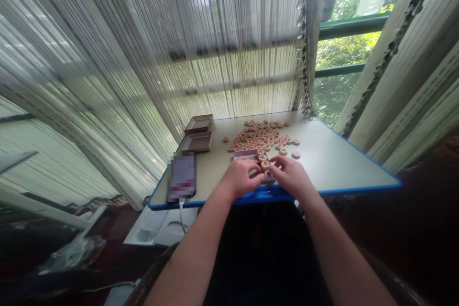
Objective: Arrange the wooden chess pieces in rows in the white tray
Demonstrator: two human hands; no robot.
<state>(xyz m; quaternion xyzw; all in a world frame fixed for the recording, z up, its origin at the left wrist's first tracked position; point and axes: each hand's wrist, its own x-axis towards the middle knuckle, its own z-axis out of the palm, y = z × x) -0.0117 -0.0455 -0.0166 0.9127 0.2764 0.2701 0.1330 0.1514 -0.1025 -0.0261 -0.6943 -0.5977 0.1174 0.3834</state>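
Observation:
Near the table's front edge lies a shallow open box, with a row of round wooden xiangqi pieces along its right side. My left hand is over the box, its fingers curled and its thumb by the nearest pieces of the row. From the other side my right hand reaches in, thumb and fingers bent against a xiangqi piece. The fingertips of both hands are partly hidden. Beyond the box spreads a loose heap of xiangqi pieces, some with red characters and some with dark ones.
Two shallow open boxes sit at the table's left edge. A phone with a white cable lies at the front left. The pale table has a blue rim. Sheer curtains hang behind it, before a window.

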